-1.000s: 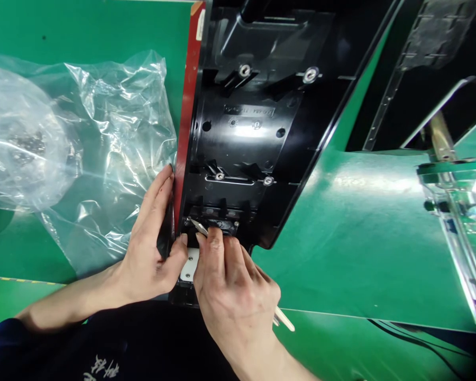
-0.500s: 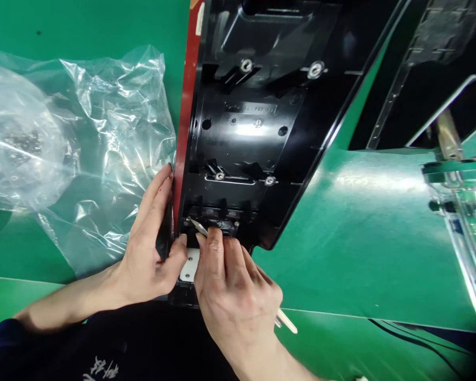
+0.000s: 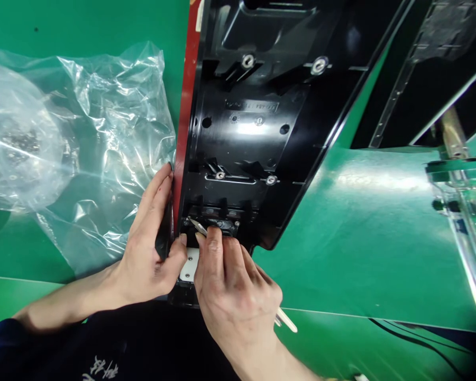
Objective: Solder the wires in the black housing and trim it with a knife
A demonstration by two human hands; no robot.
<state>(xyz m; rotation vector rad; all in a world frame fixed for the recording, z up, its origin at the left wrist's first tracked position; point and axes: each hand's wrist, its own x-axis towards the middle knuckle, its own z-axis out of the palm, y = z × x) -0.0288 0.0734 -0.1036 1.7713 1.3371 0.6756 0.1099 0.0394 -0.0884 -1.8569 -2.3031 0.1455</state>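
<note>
A long black moulded plastic panel [image 3: 241,143] lies inside-up, with ribs, screw bosses and a red strip [image 3: 184,111] along its left edge. My left hand [image 3: 146,248] braces that edge, its fingers stretched along the outside and its thumb over the rim. In my right hand [image 3: 238,286] is a slim tool [image 3: 198,226] with a pointed metal tip and a cream-coloured rear end; my fist hides its middle. The tip touches or nearly touches a small screw spot [image 3: 188,218] at the panel's lower left. Beside my left thumb shows a white plate [image 3: 188,264] with two screws.
Left of the panel, a clear plastic bag [image 3: 122,121] holds many small metal pieces [image 3: 21,145]. Another black panel [image 3: 404,100] lies at the upper right. A clear, rod-framed stand [image 3: 460,211] is at the right edge. Dark cables [image 3: 416,341] run at the lower right.
The view has shifted very slightly. Both hands and the pointed tool keep practically the same place on the panel.
</note>
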